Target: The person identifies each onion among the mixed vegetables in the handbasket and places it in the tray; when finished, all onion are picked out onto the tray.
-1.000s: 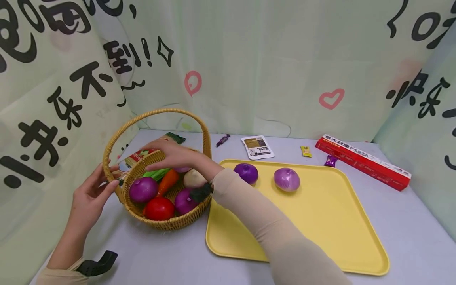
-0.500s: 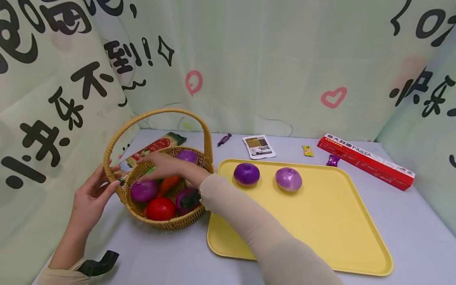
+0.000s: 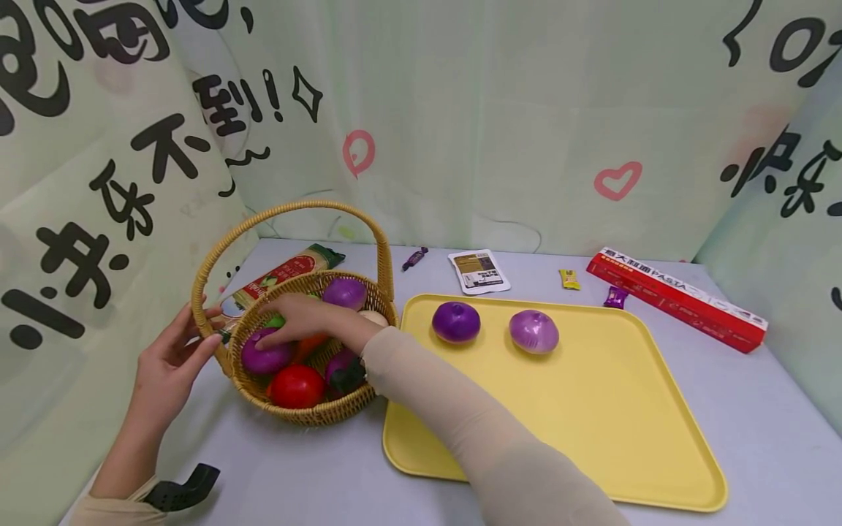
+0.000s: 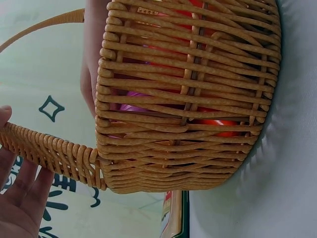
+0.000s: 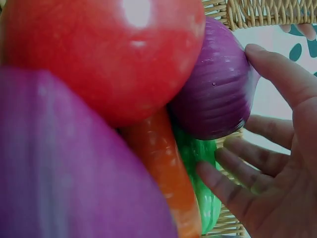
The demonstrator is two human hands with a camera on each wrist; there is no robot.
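Observation:
A wicker basket [image 3: 309,413] [image 4: 188,124] stands on the table, left of a yellow tray [image 3: 592,431]. It holds purple onions, a red tomato [image 3: 296,385] [image 5: 109,54], a carrot [image 5: 166,168] and something green. My right hand [image 3: 266,332] [image 5: 237,124] reaches into it with spread fingers; the thumb touches the front-left purple onion [image 3: 263,359] [image 5: 215,91], the other fingers stay just off it. My left hand [image 3: 207,329] [image 4: 12,171] holds the base of the basket handle [image 4: 54,151] between thumb and fingers. Two more purple onions [image 3: 455,321] [image 3: 533,331] lie on the tray.
Behind the basket lies a pasta packet [image 3: 289,267]. A white sachet [image 3: 478,271], small wrapped sweets [image 3: 413,257] and a long red pasta box [image 3: 677,298] sit along the back. Printed cloth walls close in the table on the left, back and right.
My right hand has sunk lower into the basket and shifted left onto the front-left onion, uncovering the purple onion at the back. The left hand has stayed on the handle.

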